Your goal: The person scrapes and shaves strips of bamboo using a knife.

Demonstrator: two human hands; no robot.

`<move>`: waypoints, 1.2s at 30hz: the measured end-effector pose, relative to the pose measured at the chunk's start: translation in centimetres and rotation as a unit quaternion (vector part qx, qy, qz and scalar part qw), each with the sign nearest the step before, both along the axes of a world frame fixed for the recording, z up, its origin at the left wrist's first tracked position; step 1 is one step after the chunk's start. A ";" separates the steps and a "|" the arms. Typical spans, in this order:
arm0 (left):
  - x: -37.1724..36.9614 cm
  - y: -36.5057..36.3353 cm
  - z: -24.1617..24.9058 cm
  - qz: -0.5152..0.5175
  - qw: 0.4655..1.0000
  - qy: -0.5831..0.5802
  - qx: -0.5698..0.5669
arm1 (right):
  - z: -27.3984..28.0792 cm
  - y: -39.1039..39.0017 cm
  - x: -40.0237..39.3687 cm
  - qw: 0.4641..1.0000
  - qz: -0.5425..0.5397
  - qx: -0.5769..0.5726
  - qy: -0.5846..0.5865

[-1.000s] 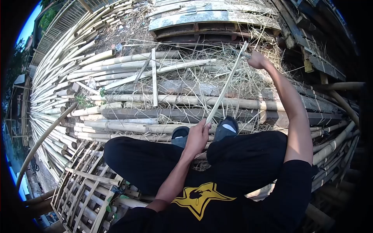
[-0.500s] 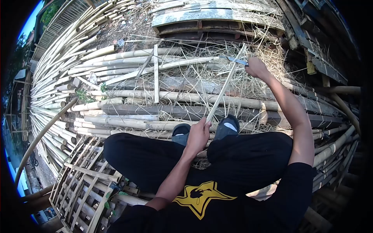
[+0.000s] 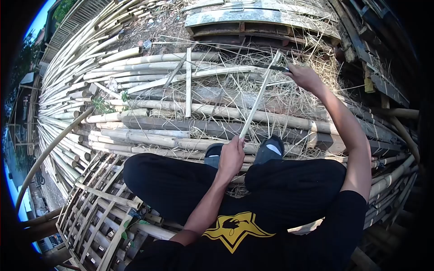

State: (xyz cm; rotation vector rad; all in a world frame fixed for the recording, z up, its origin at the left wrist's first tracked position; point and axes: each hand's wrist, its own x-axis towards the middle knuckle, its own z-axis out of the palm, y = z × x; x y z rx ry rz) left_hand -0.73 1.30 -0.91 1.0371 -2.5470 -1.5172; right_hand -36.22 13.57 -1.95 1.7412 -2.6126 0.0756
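Observation:
My left hand (image 3: 232,158) is closed round the near end of a pale bamboo strip (image 3: 257,101), which slants up and away to the right. My right hand (image 3: 304,76) grips the handle of a knife (image 3: 278,68). Its dark blade points left and lies across the strip close to the far end; whether the two touch is hard to tell. Thin shavings (image 3: 289,97) are scattered beneath and around the strip.
Bamboo poles (image 3: 203,108) lie crosswise beyond my feet, with more stacked at the left. A wooden pallet (image 3: 262,18) stands at the back. At the lower left is a woven bamboo lattice (image 3: 95,212); timber (image 3: 384,83) is piled at the right.
The strip's far end has shifted slightly left. The knife blade, bright before, now looks dark and lies more level. The surroundings have shifted a little to the right in view.

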 end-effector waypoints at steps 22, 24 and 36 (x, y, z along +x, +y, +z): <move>0.5 0.2 -0.1 -0.015 0.999 0.016 -0.040 | -0.1 5.2 -10.8 0.919 -0.381 0.057 -0.085; 0.7 0.1 -0.4 -0.002 0.999 0.026 -0.035 | 4.1 5.8 -8.3 0.907 -0.420 -0.036 -0.021; -0.3 0.5 1.4 0.007 0.997 -0.035 -0.065 | 2.9 -1.7 7.7 0.980 0.061 0.078 -0.171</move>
